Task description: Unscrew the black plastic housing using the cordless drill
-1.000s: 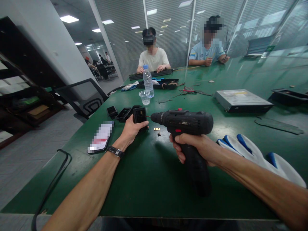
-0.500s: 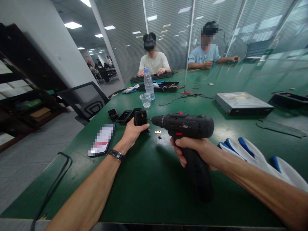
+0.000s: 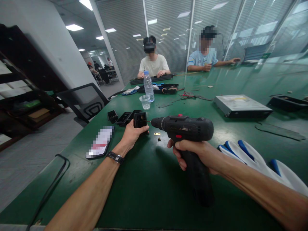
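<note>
My right hand (image 3: 196,154) is wrapped around the grip of a black cordless drill (image 3: 190,127). The drill lies level, its chuck pointing left and its thin bit reaching the inside of a small black rectangular box (image 3: 140,120). That box is tipped up on edge in my left hand (image 3: 131,136), thumb along its lower side, open face toward the drill. Something brass-coloured shows inside; whether the bit touches it I cannot tell. On the table between the hands lie a small brass plate with two holes (image 3: 157,133) and tiny dark screw-like bits (image 3: 159,139).
Several similar black boxes (image 3: 123,118) sit behind my left hand, with a phone (image 3: 100,142) to their left. A plastic cup (image 3: 144,102) and a water bottle (image 3: 148,86) stand beyond. White-blue gloves (image 3: 255,160) and a disc drive (image 3: 243,106) are at right. Two people sit opposite.
The view has shifted slightly. Both hands, the drill and the box keep nearly the same positions relative to each other.
</note>
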The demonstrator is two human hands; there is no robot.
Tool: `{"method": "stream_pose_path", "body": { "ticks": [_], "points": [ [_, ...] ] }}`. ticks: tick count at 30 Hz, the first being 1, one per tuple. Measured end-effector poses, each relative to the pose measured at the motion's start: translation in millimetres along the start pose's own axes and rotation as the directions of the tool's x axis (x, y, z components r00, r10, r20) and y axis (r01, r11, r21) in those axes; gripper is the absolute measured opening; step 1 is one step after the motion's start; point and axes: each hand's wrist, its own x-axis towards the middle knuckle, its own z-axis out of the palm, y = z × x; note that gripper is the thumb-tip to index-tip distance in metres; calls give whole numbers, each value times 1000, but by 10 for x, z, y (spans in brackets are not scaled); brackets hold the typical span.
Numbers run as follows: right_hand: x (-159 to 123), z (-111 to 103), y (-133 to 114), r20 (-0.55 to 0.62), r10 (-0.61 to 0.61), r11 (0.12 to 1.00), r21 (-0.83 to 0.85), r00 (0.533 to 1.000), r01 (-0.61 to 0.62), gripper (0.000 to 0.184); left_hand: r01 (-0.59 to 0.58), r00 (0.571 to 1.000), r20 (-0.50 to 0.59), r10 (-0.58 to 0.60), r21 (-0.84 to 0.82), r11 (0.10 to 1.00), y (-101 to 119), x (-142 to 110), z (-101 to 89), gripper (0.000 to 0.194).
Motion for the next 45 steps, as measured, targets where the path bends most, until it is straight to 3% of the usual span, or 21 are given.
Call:
{"method": "stream_pose_path", "body": {
  "ticks": [16, 25, 45],
  "points": [
    [13, -30, 27, 0, -7, 1000, -21, 1000, 7, 15, 15, 1000, -3, -15, -4, 1000, 24, -14, 15, 50],
    [35, -54, 61, 37, -47, 999, -11, 998, 48, 22, 4, 1000, -1, -4, -21, 1000, 38, -26, 37, 48],
    [24, -37, 51, 16, -35, 999, 34, 999, 34, 13, 13, 1000, 3, -13, -16, 1000, 21, -9, 17, 52]
  ]
}}
